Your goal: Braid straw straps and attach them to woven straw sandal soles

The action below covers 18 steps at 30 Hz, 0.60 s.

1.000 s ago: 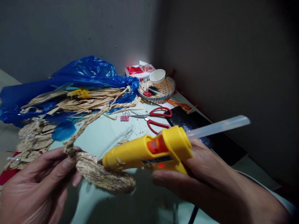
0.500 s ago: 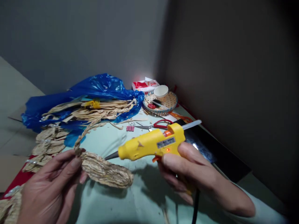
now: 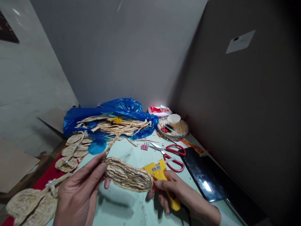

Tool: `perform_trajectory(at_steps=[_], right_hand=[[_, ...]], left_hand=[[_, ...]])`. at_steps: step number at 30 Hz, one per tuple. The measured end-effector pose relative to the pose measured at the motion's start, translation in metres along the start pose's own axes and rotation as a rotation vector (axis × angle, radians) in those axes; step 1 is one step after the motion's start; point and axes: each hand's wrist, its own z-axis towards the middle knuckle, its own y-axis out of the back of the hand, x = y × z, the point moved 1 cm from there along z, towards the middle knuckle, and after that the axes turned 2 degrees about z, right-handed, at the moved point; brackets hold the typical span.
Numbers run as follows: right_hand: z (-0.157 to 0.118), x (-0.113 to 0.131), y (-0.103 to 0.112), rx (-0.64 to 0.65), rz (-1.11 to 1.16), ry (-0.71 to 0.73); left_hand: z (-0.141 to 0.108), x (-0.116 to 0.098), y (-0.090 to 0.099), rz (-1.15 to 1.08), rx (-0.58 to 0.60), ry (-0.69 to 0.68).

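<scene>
My left hand (image 3: 82, 188) pinches one end of an oval coil of braided straw (image 3: 128, 174), holding it above the table. From that end a loose tail of braid (image 3: 114, 142) runs up toward the straw bundle. My right hand (image 3: 170, 191) is wrapped round the handle of a yellow glue gun (image 3: 157, 171), with a clear glue stick poking out of its back. The gun's nozzle is hidden behind the coil's right part, so I cannot tell whether it touches.
A blue plastic bag (image 3: 124, 106) holds dried straw strips (image 3: 131, 127). Red-handled scissors (image 3: 174, 150), a pink binder clip (image 3: 144, 147), a woven basket (image 3: 183, 130) with a white bowl (image 3: 174, 118), and a black glossy panel (image 3: 207, 179) lie about. Finished-looking braided pieces (image 3: 30, 204) line the left edge.
The glue gun has dropped and moved away from me, from above the coil to behind its right part. The coil now faces me more broadly. My view has tilted up and shifted left.
</scene>
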Motion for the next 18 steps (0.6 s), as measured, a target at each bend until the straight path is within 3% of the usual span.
perform_trajectory(at_steps=[4, 6, 9, 11, 15, 18], right_hand=[[-0.008, 0.007, 0.004, -0.052, -0.255, -0.045], [-0.016, 0.013, 0.006, -0.183, -0.472, -0.007], [-0.029, 0.025, 0.003, -0.415, -1.002, 0.031], [-0.035, 0.031, -0.006, -0.451, -1.162, 0.135], [-0.038, 0.032, -0.033, -0.235, -0.637, 0.52], [-0.034, 0.028, -0.049, -0.198, -0.282, 0.507]], left_hand=[[-0.005, 0.001, -0.002, -0.014, 0.06, -0.013], [-0.006, 0.0, -0.005, -0.02, 0.075, 0.007], [-0.008, -0.001, -0.007, -0.027, 0.136, 0.007], [-0.009, 0.0, -0.007, -0.028, 0.162, 0.004], [-0.011, 0.006, -0.004, -0.025, 0.155, 0.015], [-0.011, 0.011, -0.003, -0.032, 0.159, 0.008]])
